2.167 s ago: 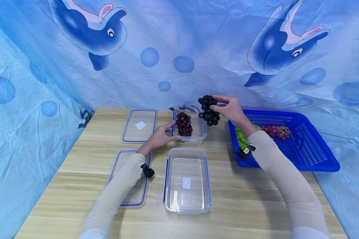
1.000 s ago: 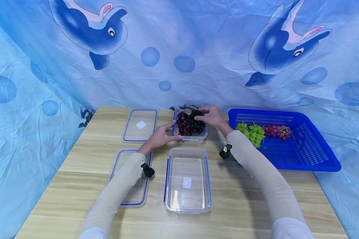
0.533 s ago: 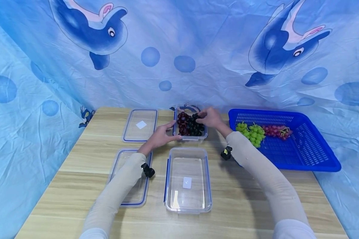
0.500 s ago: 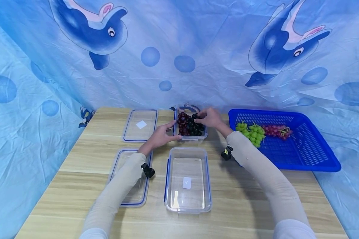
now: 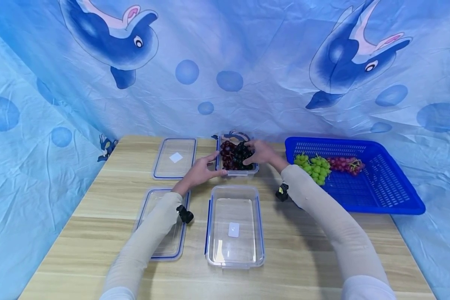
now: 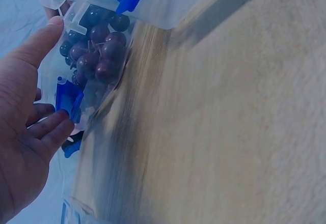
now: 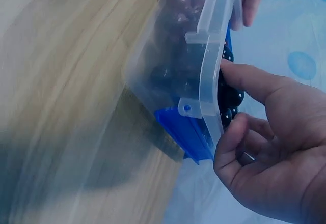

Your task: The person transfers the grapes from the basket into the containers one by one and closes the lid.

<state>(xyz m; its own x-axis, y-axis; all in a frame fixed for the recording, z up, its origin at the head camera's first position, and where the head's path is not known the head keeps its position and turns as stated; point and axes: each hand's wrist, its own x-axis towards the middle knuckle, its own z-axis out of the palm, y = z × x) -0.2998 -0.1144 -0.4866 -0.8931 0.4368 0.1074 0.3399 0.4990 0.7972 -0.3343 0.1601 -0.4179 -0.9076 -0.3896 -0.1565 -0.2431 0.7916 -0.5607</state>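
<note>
The far container (image 5: 240,172), clear plastic with blue trim, holds dark red grapes (image 5: 228,155) on the left and a bunch of black grapes (image 5: 241,155) on the right. My left hand (image 5: 199,171) holds its left side, thumb by the front corner. In the left wrist view, that thumb lies along the rim and the fingers are by a blue clip (image 6: 69,99). My right hand (image 5: 261,152) reaches over the right side and grips the black grapes between thumb and fingers. Their tops show just above the rim in the right wrist view.
A larger clear container (image 5: 234,208) stands open in front. Two blue-edged lids (image 5: 175,146) (image 5: 168,246) lie on the left, one partly under the left forearm. The blue basket (image 5: 375,187) on the right holds green grapes (image 5: 313,167) and pinkish-red grapes (image 5: 346,165).
My right hand has brought the black grapes left and down into the far container, beside the dark red ones, then shifted its grip on them. The left hand stays in place.
</note>
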